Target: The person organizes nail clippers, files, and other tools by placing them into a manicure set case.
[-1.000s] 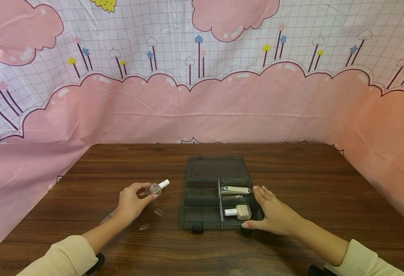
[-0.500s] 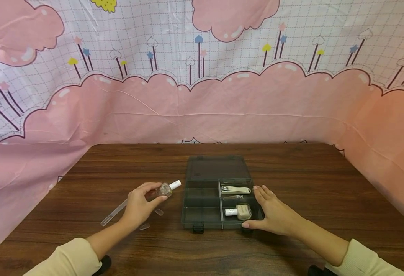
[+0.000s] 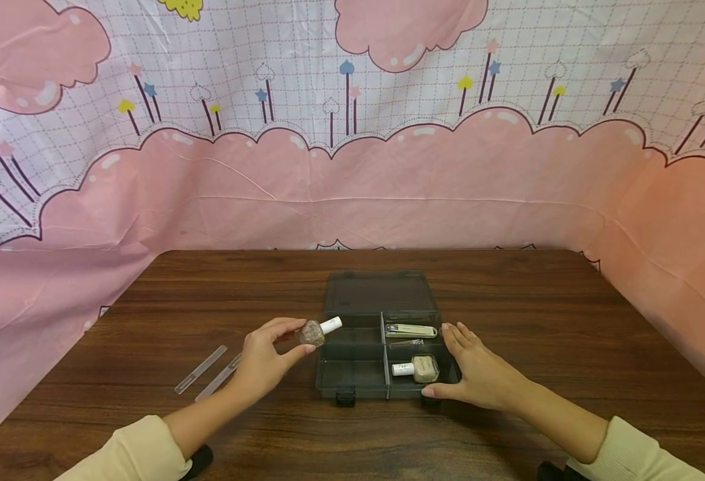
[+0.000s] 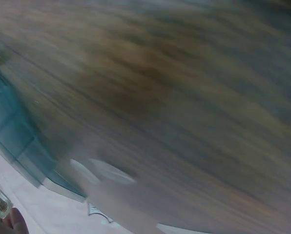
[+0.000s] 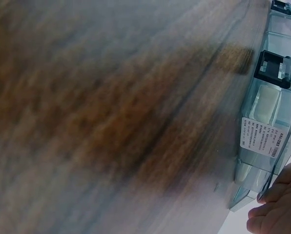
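Observation:
My left hand pinches a small nail polish bottle with a white cap between thumb and fingers. The bottle is held up at the left edge of an opened dark see-through divided box, its cap overlapping the box in the head view. My right hand rests against the box's right side, fingers extended along it and thumb at the front edge. Inside the right compartments lie a nail clipper, a small clear item and a beige nail polish bottle. The left compartments hold nothing visible.
Two clear flat strips lie on the wooden table left of the box, one partly behind my left wrist. Black latches stick out at the box front. A printed cloth hangs behind the table.
My left hand has carried the nail polish bottle rightward to the box. The strips have come into sight, while two small clear nail tips are now hidden behind that hand. My right hand stays put.

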Available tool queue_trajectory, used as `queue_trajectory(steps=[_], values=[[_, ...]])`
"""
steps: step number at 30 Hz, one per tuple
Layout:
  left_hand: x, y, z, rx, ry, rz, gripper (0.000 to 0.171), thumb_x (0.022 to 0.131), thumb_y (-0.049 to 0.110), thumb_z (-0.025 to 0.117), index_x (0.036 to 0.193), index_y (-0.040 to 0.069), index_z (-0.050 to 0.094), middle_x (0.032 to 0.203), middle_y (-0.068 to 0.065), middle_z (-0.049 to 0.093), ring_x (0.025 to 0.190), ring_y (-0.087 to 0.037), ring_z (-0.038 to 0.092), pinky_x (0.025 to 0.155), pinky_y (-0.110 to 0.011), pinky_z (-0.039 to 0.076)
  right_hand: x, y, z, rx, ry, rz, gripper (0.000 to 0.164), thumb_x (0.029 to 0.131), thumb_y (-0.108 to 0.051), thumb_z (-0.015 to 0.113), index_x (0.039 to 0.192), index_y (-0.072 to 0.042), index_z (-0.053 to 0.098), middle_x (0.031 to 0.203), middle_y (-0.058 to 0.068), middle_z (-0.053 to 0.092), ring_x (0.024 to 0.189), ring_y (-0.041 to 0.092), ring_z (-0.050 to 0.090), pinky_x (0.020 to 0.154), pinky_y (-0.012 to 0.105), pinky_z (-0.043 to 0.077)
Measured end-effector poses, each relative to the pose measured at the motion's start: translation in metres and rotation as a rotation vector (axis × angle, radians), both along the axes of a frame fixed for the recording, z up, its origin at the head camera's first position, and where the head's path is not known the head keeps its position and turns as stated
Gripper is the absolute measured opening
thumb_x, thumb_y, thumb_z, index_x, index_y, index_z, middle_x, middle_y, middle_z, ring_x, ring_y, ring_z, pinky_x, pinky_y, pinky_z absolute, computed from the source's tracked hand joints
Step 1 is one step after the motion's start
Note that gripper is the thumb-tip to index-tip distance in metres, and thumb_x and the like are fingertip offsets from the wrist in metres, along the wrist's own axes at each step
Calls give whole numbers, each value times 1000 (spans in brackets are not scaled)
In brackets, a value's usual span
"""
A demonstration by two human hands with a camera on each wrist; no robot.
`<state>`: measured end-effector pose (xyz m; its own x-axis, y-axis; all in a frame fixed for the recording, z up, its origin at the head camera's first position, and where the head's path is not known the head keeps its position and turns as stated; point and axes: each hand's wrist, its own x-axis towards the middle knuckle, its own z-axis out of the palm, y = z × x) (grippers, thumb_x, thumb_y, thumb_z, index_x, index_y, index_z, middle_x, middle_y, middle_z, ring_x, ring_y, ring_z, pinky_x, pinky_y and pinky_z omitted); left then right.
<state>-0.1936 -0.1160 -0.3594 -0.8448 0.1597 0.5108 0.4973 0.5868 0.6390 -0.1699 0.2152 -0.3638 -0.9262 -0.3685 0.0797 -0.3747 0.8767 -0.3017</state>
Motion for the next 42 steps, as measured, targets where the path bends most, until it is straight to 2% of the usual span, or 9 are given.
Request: queue_trajectory(steps=[7, 13, 22, 31, 39, 42], values=[[7, 17, 4, 19, -36, -72, 37, 69, 6, 79, 104, 2, 68, 106, -8, 68, 92, -22, 65, 80, -34, 55, 0, 0, 0, 1, -5, -4, 112, 71, -71, 60, 139, 13, 28, 145, 32, 27, 135, 50, 21, 105, 62, 29], [10, 30, 4, 12, -88, -153, 40, 69, 8, 79, 107, 2, 67, 108, -6, 67, 99, -22, 65, 84, -30, 54, 0, 1, 0, 2, 0, -2, 112, 71, -71, 60, 139, 13, 28, 145, 32, 28, 135, 50, 21, 104, 62, 29], [11, 49, 1, -16, -71, -284, 39, 71, 9, 78, 107, -1, 67, 108, -9, 67, 100, -22, 65, 86, -31, 54, 1, 1, 0, 2, 10, -3, 112, 71, -71, 60, 139, 13, 28, 145, 31, 29, 135, 50, 22, 103, 62, 31], [11, 69, 1, -65, -67, -392, 38, 75, 11, 76, 109, -3, 66, 110, -11, 66, 103, -24, 63, 89, -31, 53, 0, 1, -1, 1, 21, -3, 112, 71, -71, 61, 138, 13, 29, 144, 32, 29, 134, 50, 23, 102, 61, 32], [10, 80, 0, -148, -108, -450, 38, 79, 13, 73, 111, -4, 64, 112, -12, 64, 107, -25, 62, 92, -29, 51, -1, 0, -1, 1, 10, -2, 113, 71, -72, 60, 139, 13, 28, 144, 32, 29, 135, 50, 22, 102, 62, 33], [9, 83, 0, -177, -94, -470, 38, 79, 14, 72, 111, -4, 64, 111, -12, 65, 106, -25, 62, 91, -26, 51, -1, 0, -1, 2, 7, -6, 113, 70, -72, 60, 139, 13, 28, 145, 32, 29, 135, 50, 22, 101, 62, 33]])
